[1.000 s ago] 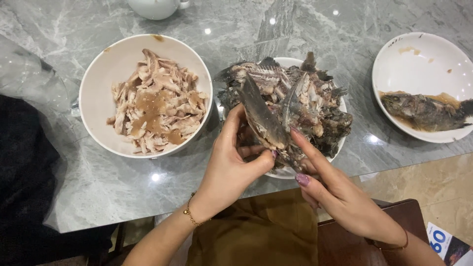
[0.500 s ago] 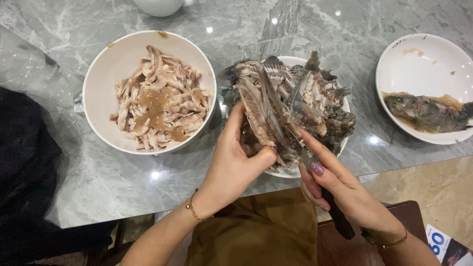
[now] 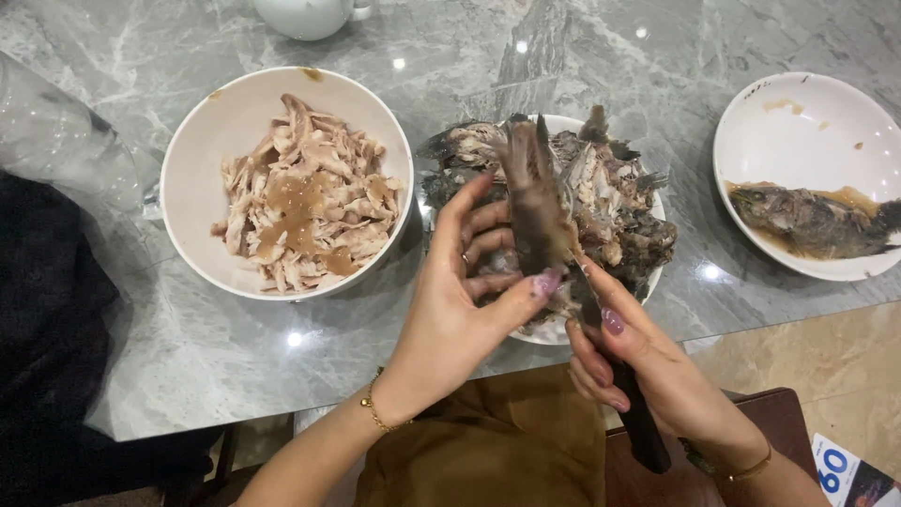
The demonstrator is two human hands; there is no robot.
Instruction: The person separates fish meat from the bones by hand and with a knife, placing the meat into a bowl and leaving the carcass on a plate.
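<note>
Fingers of left hand (image 3: 460, 300) pinch fish piece (image 3: 535, 202) upright over middle plate (image 3: 648, 282); right hand (image 3: 648, 361) grips knife (image 3: 629, 404) beside it. Left of plate: bowl (image 3: 197, 188) of shredded meat. Right: dish (image 3: 807, 122) with whole fish (image 3: 812, 221). Beyond: teapot (image 3: 310, 14).

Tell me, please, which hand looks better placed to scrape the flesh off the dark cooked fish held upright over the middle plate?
Probably the right hand: it grips the black-handled knife, blade against the dark cooked fish. The left hand is occupied, pinching that fish upright above the white middle plate.
</note>
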